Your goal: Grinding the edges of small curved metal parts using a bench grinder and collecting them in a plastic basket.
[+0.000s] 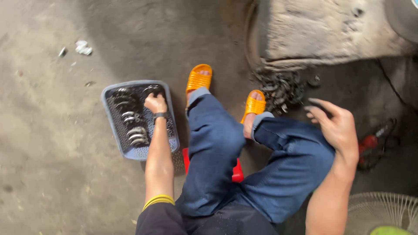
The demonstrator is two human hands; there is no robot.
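I sit low on a red stool (237, 172), in blue jeans and orange sandals. My left hand (155, 102) reaches into a grey perforated plastic tray (148, 152) on the floor and is closed on a dark metal ring at the tray's far right. Several shiny curved metal rings (130, 119) lie in rows in the tray. My right hand (333, 124) hovers above my right knee, fingers apart, with nothing visible in it. It is just right of a heap of dark greasy metal parts (281, 91) on the floor.
A large dirty concrete-coloured block (326, 28) rises behind the heap. A red-handled tool with cable (372, 141) lies at the right. A wire fan guard (383, 209) shows at bottom right. Crumpled white scraps (82, 47) lie far left.
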